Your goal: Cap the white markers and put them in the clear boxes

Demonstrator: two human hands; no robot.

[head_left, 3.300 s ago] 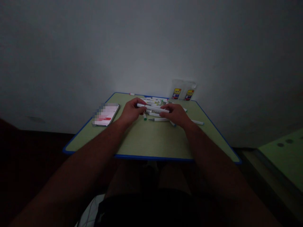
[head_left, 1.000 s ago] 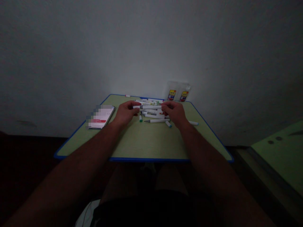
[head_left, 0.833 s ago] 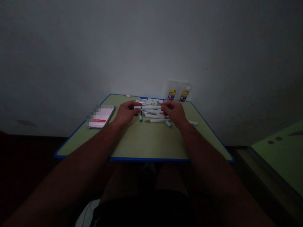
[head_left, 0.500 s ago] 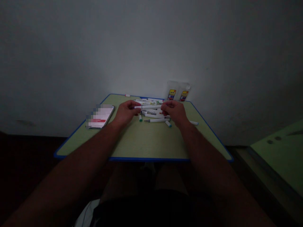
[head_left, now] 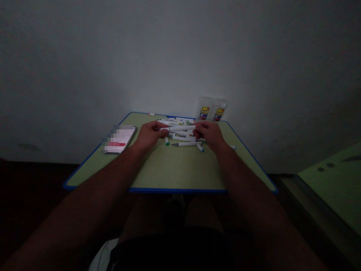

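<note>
Head view showed a white marker (head_left: 182, 128) above loose pens (head_left: 184, 139), clamped at one end by the left hand (head_left: 149, 134) and near the other by the right hand (head_left: 210, 133). Left of that marker lay a phone (head_left: 124, 136); behind it, rightward, stood clear cases (head_left: 205, 112).

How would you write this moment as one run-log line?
left hand: holds white marker at left end | right hand: its right end | table: loose markers, caps, phone

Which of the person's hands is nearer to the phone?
Left. The left hand is right of the phone; the right hand is farther right, at the other end of the held marker.
</note>
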